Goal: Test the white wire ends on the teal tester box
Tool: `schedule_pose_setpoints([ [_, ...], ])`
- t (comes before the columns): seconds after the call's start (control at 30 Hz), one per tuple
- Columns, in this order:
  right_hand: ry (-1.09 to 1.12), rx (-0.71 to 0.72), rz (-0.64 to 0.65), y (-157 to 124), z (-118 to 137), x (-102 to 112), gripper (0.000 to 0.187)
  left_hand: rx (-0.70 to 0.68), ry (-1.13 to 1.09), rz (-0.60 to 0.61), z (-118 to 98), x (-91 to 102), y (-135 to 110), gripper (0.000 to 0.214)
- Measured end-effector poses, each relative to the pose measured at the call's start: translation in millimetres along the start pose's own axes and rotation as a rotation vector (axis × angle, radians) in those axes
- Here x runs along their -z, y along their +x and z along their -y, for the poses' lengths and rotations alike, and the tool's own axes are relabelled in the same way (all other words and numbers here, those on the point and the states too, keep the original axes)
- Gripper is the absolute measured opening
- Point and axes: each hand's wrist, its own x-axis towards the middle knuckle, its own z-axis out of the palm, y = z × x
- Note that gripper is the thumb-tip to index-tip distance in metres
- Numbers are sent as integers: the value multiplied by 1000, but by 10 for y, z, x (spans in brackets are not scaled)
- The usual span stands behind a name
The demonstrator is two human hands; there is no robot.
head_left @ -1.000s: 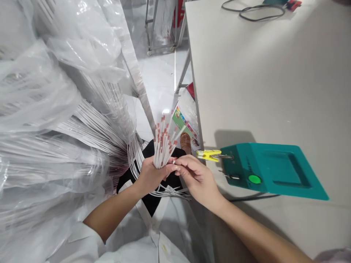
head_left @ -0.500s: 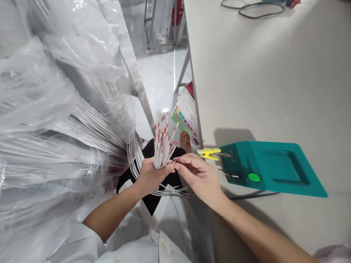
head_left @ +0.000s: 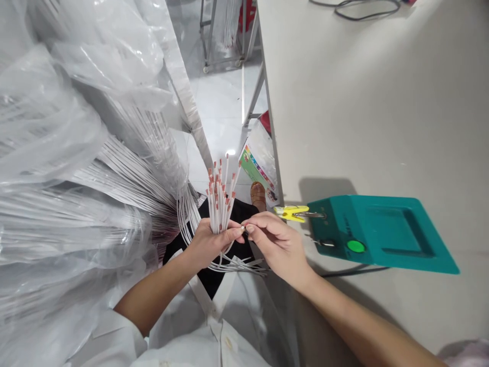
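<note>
My left hand (head_left: 212, 242) is closed around a bundle of white wires (head_left: 219, 209) whose bared copper-coloured ends point up and away from me. The lower part of the bundle hangs below the hand and curves over my lap. My right hand (head_left: 273, 239) is pinched, thumb against forefinger, right beside the left thumb tip. Between the fingertips of the two hands shows a small light-coloured end, perhaps a wire tip; it is too small to name surely. To the right of my right hand lies a teal tester box (head_left: 382, 232) with a lit green button (head_left: 355, 246) and a yellow clip (head_left: 292, 212).
Heaps of white wires (head_left: 130, 173) under clear plastic (head_left: 49, 112) fill the left side. A grey table (head_left: 362, 117) spans the right, with a black cable (head_left: 367, 12) at its far edge. A wheeled metal rack (head_left: 223, 63) and a printed bag (head_left: 257, 163) are on the floor.
The wire bundle in my left hand has shifted slightly left and its ends have drawn closer together. My hands remain fingertip to fingertip, and a small light tip now shows between them.
</note>
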Motion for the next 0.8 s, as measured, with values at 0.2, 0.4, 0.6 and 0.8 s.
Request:
schedule_pose_setpoints([
  [0.2,3,-74,46,-12,6,39,14,6,9,32,27,72,-4,32],
  [0.4,-23,9,152,88,167,175,20,41,52,93,-56,101,-33,35],
  [0.6,117,31,425,161,140,211,10,98,39,309,-93,171,-21,32],
  [0.8,516,-199,415,85,28,89,7,121,-93,345,-12,231,11,31],
])
